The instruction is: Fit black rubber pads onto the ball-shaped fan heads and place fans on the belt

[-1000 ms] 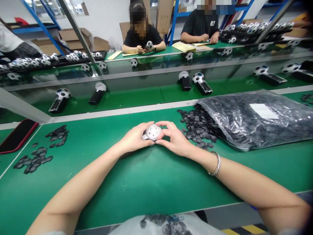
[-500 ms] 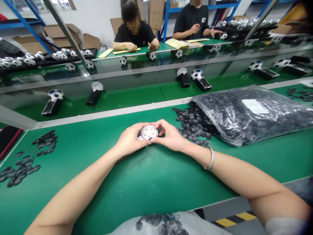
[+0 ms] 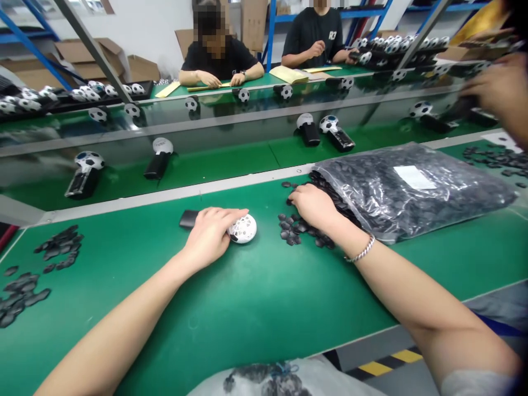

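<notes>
My left hand is closed over a football-patterned device, whose round white head shows at the fingertips. The device's black handle sticks out on the far left side of the hand, and the whole thing rests on the green bench. My right hand is at a heap of small black plastic pieces spilling from a clear bag. Its fingers are curled down onto the pieces; what lies between the fingertips is hidden.
More black pieces lie at the left. Beyond the bench ledge, a green belt carries football-headed devices. Two people in black shirts sit across the line. Another person's blurred hand reaches in at right.
My right hand has left the football device and moved right to the black pieces. My left hand has turned over the device, now laid on the bench. A neighbour's hand has entered at right.
</notes>
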Demonstrator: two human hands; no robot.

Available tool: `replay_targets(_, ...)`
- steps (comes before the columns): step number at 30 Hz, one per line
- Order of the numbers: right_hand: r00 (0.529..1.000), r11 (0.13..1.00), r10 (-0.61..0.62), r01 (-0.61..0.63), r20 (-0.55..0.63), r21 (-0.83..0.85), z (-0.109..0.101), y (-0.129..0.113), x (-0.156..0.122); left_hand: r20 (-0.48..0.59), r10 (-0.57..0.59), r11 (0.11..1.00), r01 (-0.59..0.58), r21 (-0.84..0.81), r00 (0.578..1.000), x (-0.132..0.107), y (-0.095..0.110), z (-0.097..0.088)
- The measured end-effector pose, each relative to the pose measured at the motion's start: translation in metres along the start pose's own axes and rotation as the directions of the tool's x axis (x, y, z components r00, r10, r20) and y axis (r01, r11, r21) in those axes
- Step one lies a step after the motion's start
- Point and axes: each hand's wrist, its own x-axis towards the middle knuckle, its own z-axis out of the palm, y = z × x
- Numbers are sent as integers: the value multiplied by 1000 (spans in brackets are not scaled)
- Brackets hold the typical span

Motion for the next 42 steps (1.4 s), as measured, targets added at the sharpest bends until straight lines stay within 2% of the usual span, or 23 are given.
replay_targets(2, 998, 995, -59, 59, 0, -81, 0, -9, -2, -8, 20, 1000, -20, 11, 1000, 1, -3, 1)
replay_targets(5, 999, 991, -29, 31, 13, -127, -5, -21, -7, 0, 35, 999, -35, -4, 999, 1, -6, 3)
replay_targets(8, 1000, 997, 26, -27, -16, -66, -15, -21, -14, -2, 34, 999, -34, -8, 999, 1, -7, 4)
replay_targets(11, 998, 998, 19, -15, -66, 63, -23, -14, -16, -5, 34, 999, -34, -6, 999, 1, -8, 6)
replay_targets(14, 997, 991, -74, 76, -23, 110, -23, -12, -16, -14, 33, 999, -33, -22, 999, 1, -10, 7)
replay_targets(17, 981, 980, -189, 185, 49, 76, -16, -17, -16, -25, 30, 998, -31, -46, 999, 1, -11, 7)
replay_targets(21, 969, 971, -238, 238, 69, 13, -7, -21, -14, -11, 38, 997, -39, -66, 999, 1, -10, 4)
replay_targets(25, 979, 979, -201, 201, 17, 8, 0, -17, -10, 29, 39, 994, -36, -100, 999, 1, -10, 2)
replay_targets(28, 985, 964, -152, 166, -83, 206, -2, -20, -10, 60, 45, 993, -38, -114, 997, 1, -10, 3)
replay_targets(31, 969, 824, -126, 223, -214, 521, -13, -35, -17, 53, 29, 992, -23, -123, 998, 1, -7, 4)
replay_targets(34, 948, 672, -108, 293, -301, 680, -23, -56, -28, 43, 7, 990, 0, -143, 999, 0, -2, 3)
replay_targets(36, 953, 566, -100, 290, -285, 772, -25, -67, -33, 46, 1, 988, 6, -156, 999, -1, 1, 2)
replay_targets(39, 972, 397, -120, 235, -204, 887, -18, -77, -34, 43, -12, 984, 19, -179, 999, -1, 2, 2)
replay_targets(42, 969, 387, -126, 246, -214, 889, -9, -81, -30, 36, -28, 979, 34, -203, 999, 0, 2, 3)
